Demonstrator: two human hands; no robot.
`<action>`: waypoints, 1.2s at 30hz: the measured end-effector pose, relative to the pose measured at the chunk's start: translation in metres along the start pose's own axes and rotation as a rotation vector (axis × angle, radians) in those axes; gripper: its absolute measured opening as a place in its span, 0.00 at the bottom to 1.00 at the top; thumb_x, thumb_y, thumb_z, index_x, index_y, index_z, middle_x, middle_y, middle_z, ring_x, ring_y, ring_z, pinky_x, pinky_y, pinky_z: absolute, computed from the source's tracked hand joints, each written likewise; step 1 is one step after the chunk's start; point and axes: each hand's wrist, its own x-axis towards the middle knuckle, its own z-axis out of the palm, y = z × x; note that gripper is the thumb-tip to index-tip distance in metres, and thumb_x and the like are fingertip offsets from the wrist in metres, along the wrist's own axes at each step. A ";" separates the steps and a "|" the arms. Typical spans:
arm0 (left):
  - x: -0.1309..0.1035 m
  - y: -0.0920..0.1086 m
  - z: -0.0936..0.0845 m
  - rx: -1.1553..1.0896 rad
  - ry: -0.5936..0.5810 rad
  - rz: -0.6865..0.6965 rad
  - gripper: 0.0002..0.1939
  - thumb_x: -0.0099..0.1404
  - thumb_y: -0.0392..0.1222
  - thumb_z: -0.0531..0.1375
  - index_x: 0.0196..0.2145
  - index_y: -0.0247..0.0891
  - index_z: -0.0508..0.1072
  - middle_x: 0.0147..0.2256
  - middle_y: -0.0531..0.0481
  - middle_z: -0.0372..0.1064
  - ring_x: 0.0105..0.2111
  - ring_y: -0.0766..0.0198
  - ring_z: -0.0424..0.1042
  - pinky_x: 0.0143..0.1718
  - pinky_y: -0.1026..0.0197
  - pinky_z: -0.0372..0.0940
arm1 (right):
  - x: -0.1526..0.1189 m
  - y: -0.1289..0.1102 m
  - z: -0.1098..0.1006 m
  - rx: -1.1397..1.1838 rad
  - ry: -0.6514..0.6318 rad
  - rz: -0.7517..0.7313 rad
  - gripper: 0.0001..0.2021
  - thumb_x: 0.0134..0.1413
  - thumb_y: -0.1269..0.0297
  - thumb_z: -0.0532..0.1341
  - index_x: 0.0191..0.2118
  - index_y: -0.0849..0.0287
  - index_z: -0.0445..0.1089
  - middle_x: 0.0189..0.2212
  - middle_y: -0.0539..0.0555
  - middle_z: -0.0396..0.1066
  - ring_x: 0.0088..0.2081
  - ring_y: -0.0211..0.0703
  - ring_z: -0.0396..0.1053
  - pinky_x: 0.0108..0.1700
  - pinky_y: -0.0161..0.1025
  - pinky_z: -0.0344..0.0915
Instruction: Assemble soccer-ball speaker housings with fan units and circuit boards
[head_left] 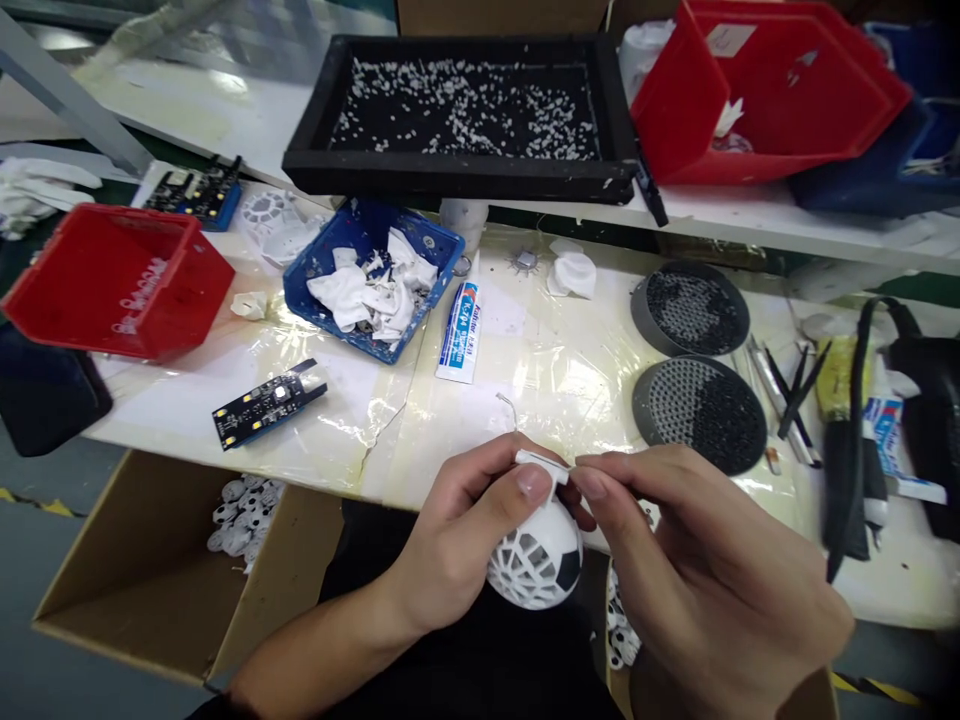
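My left hand (472,530) is closed around a white plastic ball housing (534,560) with an openwork lattice and a black patch. Its thumb presses the flat neck piece at the top of the housing. The fingertips of my right hand (690,560) are pinched together against the right end of that neck. Whatever they hold, if anything, is too small to make out. A thin bent wire-like piece (508,405) shows just beyond my left fingers. A glue tube (459,332) lies farther back on the worktable (409,440).
Two round grey trays (701,412) of small black pieces sit right, beside tweezers (787,400). A circuit board (268,403), a blue bin (300,285) and a red bin (172,330) occupy the left. A black tray (457,180) stands on the shelf. Below is a cardboard box (135,580) of balls.
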 end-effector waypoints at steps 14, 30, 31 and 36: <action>-0.004 -0.002 0.000 0.003 0.022 0.011 0.16 0.80 0.53 0.64 0.42 0.37 0.80 0.34 0.49 0.70 0.35 0.61 0.72 0.39 0.61 0.67 | 0.013 -0.007 -0.004 0.015 -0.063 0.070 0.06 0.69 0.73 0.71 0.45 0.54 0.80 0.34 0.44 0.78 0.32 0.29 0.73 0.36 0.28 0.73; -0.004 -0.007 -0.004 0.119 0.038 0.158 0.13 0.83 0.48 0.62 0.48 0.37 0.82 0.38 0.50 0.69 0.37 0.67 0.68 0.39 0.63 0.64 | -0.001 -0.006 0.000 0.055 -0.087 0.035 0.15 0.66 0.80 0.71 0.52 0.56 0.80 0.41 0.47 0.81 0.38 0.30 0.75 0.42 0.29 0.74; -0.004 -0.006 -0.005 0.153 0.042 0.185 0.12 0.83 0.48 0.62 0.48 0.37 0.82 0.39 0.50 0.69 0.38 0.67 0.70 0.40 0.63 0.65 | -0.001 -0.006 0.001 0.074 -0.090 0.040 0.15 0.66 0.80 0.71 0.52 0.55 0.80 0.41 0.47 0.82 0.38 0.31 0.75 0.42 0.30 0.74; -0.003 0.001 -0.007 0.408 0.061 0.343 0.11 0.81 0.46 0.64 0.50 0.38 0.83 0.43 0.47 0.76 0.42 0.64 0.75 0.44 0.61 0.69 | -0.003 -0.003 0.002 0.176 -0.100 0.086 0.14 0.65 0.79 0.72 0.50 0.54 0.80 0.40 0.47 0.81 0.37 0.32 0.76 0.39 0.32 0.72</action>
